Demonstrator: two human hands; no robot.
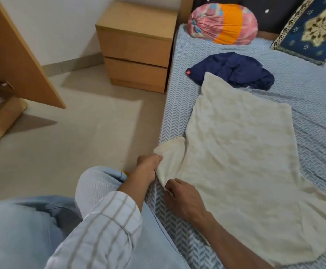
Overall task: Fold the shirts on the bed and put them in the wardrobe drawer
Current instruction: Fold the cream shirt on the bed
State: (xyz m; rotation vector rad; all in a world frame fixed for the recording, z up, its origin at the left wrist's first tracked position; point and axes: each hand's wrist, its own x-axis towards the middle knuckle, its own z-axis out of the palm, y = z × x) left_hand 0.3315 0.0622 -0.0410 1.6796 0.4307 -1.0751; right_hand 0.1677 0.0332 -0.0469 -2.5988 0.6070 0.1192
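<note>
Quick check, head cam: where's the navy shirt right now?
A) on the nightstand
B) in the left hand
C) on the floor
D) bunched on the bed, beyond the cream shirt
D: the navy shirt lies crumpled on the bed just past the far end of the cream shirt, which both hands are gripping at its near sleeve.

1. Left hand (pixel 149 165): fingertips buried in the cream shirt (pixel 239 152) sleeve; grip detail hidden.
2. Right hand (pixel 181 199): fingertips tucked under the shirt's edge.
3. Navy shirt (pixel 234 69): near part covered by the cream shirt.
4. Wardrobe (pixel 16 55): cut by the left edge; interior blurred.
5. Blue cushion (pixel 311 30): cropped at the right edge.
</note>
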